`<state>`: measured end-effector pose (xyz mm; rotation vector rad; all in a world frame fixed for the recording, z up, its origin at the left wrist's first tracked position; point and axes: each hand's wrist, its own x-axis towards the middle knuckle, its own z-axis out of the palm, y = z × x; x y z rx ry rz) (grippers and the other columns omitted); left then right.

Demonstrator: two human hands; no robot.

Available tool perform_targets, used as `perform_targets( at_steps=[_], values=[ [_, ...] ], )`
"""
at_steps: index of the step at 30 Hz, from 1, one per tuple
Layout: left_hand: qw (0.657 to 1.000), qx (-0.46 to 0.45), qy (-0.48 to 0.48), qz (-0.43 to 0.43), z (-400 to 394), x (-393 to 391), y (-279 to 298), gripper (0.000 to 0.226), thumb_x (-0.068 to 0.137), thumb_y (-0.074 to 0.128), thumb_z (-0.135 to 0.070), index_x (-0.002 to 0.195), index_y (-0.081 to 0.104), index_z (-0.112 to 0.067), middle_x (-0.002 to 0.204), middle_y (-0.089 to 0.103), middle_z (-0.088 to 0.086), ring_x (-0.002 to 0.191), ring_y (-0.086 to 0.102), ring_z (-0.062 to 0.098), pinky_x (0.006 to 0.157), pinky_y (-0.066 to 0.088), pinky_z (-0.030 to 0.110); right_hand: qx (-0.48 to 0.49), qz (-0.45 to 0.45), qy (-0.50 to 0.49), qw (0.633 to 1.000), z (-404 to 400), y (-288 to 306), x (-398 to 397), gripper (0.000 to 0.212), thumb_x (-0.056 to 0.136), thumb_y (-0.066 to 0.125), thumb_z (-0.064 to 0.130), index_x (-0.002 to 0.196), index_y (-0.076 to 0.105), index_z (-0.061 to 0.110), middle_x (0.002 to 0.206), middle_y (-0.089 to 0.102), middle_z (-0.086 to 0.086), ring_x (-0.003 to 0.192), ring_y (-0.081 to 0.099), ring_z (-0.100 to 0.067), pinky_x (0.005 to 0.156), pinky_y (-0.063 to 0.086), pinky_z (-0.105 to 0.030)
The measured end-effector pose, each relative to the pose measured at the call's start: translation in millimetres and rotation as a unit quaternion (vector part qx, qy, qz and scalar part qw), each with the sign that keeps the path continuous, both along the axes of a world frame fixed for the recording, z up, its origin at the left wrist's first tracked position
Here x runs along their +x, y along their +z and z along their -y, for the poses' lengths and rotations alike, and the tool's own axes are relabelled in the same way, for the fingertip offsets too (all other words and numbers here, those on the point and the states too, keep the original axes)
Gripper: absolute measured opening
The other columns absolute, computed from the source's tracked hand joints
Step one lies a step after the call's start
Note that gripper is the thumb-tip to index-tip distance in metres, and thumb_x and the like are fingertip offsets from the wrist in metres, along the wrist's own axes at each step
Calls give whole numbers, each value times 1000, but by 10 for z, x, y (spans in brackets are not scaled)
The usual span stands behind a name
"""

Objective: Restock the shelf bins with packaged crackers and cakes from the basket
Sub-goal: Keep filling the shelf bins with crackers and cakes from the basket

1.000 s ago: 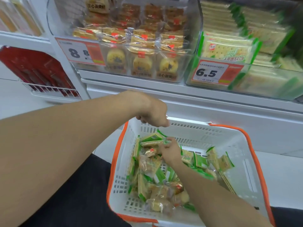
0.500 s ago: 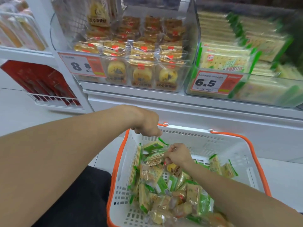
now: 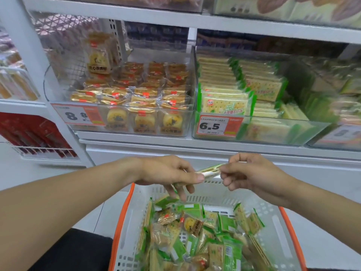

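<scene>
A green-and-white cracker pack (image 3: 210, 171) hangs edge-on above the basket, pinched between both hands. My left hand (image 3: 172, 173) pinches its left end with thumb and fingers, and my right hand (image 3: 252, 173) pinches its right end. Below them a white basket (image 3: 281, 237) with an orange rim holds several green cracker packs (image 3: 226, 223) and clear-wrapped cakes (image 3: 192, 225). On the shelf, the left clear bin (image 3: 187, 126) holds round cakes (image 3: 142, 98). The right clear bin (image 3: 312, 132) holds green cracker packs (image 3: 226, 103).
Price tags reading 8.8 (image 3: 77, 115) and 6.5 (image 3: 218, 126) hang on the bin fronts. A wire rack with red packages (image 3: 35, 137) sits low on the left. The white shelf ledge (image 3: 195, 145) runs just beyond the hands. Another shelf (image 3: 175, 14) lies above.
My right hand lifted a cracker pack out of the basket, and my left hand came off the basket's rim to pinch the pack's other end. The view tilted up toward the shelf.
</scene>
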<state>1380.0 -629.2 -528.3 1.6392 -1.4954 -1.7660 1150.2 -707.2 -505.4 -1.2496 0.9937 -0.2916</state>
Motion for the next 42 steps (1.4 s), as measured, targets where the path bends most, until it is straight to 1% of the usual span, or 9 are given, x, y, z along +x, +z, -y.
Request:
perform_targets(
  at_steps=[5,12,17,20,23,27,30,34,42],
  values=[
    [989,81,5,-125,7,109,56,41,101,51,-47,108,69,-10,96,71,17,72,63,26,57,45,26,15,-21,-9,1000,32,59,-82,26,95,67,29,103,59,5,81,66,-16,59,60,-22,51,51,-29],
    [932,160,-3,-325,98,208,173,71,96,47,-51,147,41,-2,119,50,26,60,49,22,51,28,28,-75,29,85,993,42,144,-142,55,75,77,33,127,63,19,114,73,-11,103,70,-28,79,59,-39],
    [934,127,24,-333,114,153,308,76,98,28,-62,143,51,-6,124,59,33,80,67,35,57,46,29,-60,88,63,992,82,128,-128,40,82,72,19,120,67,6,110,75,-15,92,73,-29,70,59,-31],
    [941,39,133,-308,117,76,382,64,96,50,-49,140,52,-3,130,60,31,105,66,47,79,59,40,-21,86,34,996,126,94,-169,38,84,70,18,121,67,9,111,75,-11,95,73,-27,70,59,-29],
    [946,-74,218,-228,125,-13,378,47,90,64,-18,132,53,2,116,70,25,103,69,44,78,61,36,-6,93,10,996,188,101,-173,33,91,66,14,123,64,6,113,74,-12,102,73,-29,74,60,-30],
    [940,-135,241,-198,109,-106,401,45,85,63,-14,126,55,1,109,73,23,96,73,40,76,61,35,-104,59,-27,992,245,127,-152,47,86,75,13,129,57,13,106,75,-10,95,74,-29,82,61,-42],
    [943,-167,230,-174,100,-162,421,38,91,60,-10,127,54,0,106,74,22,93,74,38,74,62,33,-276,32,-19,961,280,196,-190,60,71,83,33,127,60,31,106,70,2,87,73,-16,74,61,-33],
    [941,-202,221,-157,91,-261,446,40,86,63,-17,124,58,-4,109,74,18,100,72,35,82,62,34,-450,3,46,892,361,322,-278,28,73,79,43,98,74,31,91,72,13,85,68,-10,70,58,-35],
    [903,-263,333,-70,345,-304,543,18,96,60,-2,109,68,-10,102,77,5,99,73,19,90,57,38,-682,-51,-108,721,979,651,-722,14,91,73,15,105,70,12,98,63,2,89,59,-10,75,45,-13]
  ],
)
